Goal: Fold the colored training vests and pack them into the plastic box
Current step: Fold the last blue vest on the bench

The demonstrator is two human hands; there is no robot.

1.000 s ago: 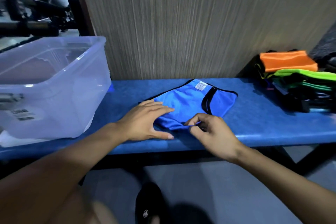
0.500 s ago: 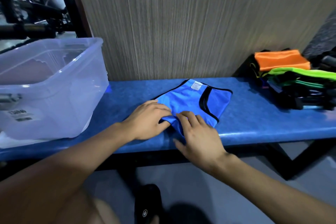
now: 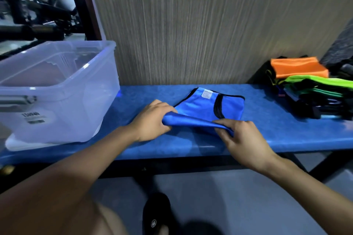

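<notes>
One blue training vest (image 3: 202, 107) with black trim and a white label lies on the blue bench (image 3: 277, 129), roughly midway between one clear plastic box (image 3: 63, 93) at the left end and one stack of folded vests (image 3: 313, 91) at the right end; in that stack an orange vest (image 3: 298, 66) lies on top, with bright green and dark layers under it, though how many pieces it holds cannot be counted. One black slipper (image 3: 155, 213) shows on the grey floor below. Half a second ago both hands lay flat on the near part of the blue vest; now its near edge is raised off the bench into a curved fold between them. The left hand (image 3: 152, 122) grips the left end of that raised edge, fingers curled over the cloth and thumb beneath. The right hand (image 3: 242, 137) pinches the right end, fingers bent round the fabric. The far part of the vest, with the label, lies flat on the bench. The box stands open, a white sticker on its front wall.
</notes>
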